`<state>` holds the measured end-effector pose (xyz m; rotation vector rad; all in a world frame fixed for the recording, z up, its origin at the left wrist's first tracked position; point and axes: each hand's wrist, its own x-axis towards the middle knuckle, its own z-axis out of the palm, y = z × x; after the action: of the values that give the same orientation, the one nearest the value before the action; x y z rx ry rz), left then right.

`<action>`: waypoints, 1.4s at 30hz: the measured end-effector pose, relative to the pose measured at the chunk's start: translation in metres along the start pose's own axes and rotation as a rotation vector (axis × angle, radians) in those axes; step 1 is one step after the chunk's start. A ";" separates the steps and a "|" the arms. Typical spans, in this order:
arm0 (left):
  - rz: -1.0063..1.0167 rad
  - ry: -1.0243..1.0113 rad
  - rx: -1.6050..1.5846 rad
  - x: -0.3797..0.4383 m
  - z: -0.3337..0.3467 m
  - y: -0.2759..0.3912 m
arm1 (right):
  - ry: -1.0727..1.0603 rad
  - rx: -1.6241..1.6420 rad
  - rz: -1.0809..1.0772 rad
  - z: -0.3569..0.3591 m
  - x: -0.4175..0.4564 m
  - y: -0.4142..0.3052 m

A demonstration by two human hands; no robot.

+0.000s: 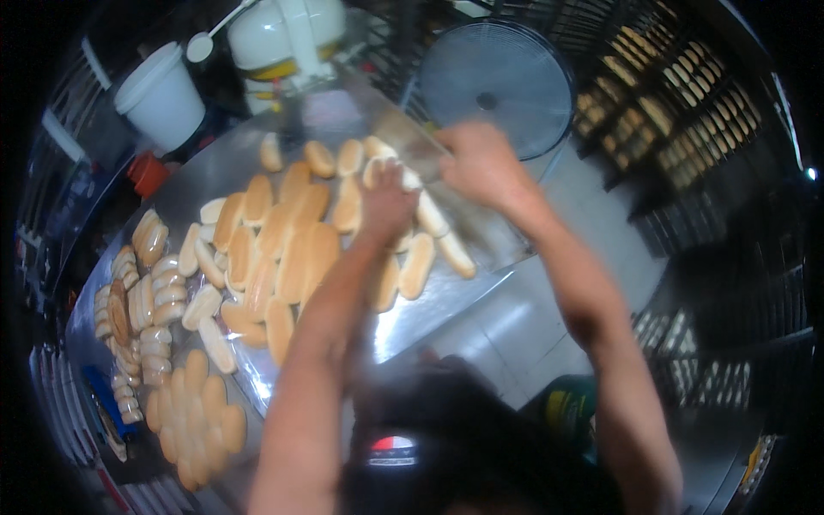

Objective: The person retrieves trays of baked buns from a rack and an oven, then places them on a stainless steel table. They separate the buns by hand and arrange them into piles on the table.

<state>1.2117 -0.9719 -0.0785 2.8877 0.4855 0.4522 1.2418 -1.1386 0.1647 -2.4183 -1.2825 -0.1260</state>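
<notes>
My left hand (389, 199) lies palm down, fingers spread, on a row of elongated bread rolls at the right side of the metal table. Pale rolls (430, 212) run in a line beside its fingers, and more rolls (416, 265) lie below it. My right hand (479, 164) is closed in a fist just past the rolls. It grips what looks like a knife (409, 132), whose broad blade is blurred and points up and left. Golden-topped rolls (293, 254) cover the middle of the table.
Bagged rolls (168, 290) and a joined cluster of rolls (196, 418) are at left. Beyond the metal table (412, 328) stand a white bucket (161, 96), a white machine (286, 35) and a round caged fan (496, 87). Racks (676, 103) with rolls are at right.
</notes>
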 end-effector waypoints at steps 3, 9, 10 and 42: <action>-0.026 -0.129 0.003 -0.011 0.001 -0.003 | 0.000 0.045 -0.003 0.000 -0.011 0.005; 0.001 -0.060 0.017 0.002 -0.009 0.004 | -0.015 0.070 0.054 -0.007 -0.018 0.011; 0.030 0.031 -0.010 0.009 -0.010 0.002 | -0.017 0.079 0.048 -0.008 -0.017 0.011; 0.236 -0.326 0.119 0.023 0.040 -0.029 | 1.012 0.582 0.893 -0.042 -0.417 0.139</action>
<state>1.2375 -0.9420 -0.1163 3.0624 0.1238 -0.0227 1.1197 -1.5475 0.0520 -1.7438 0.2129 -0.5307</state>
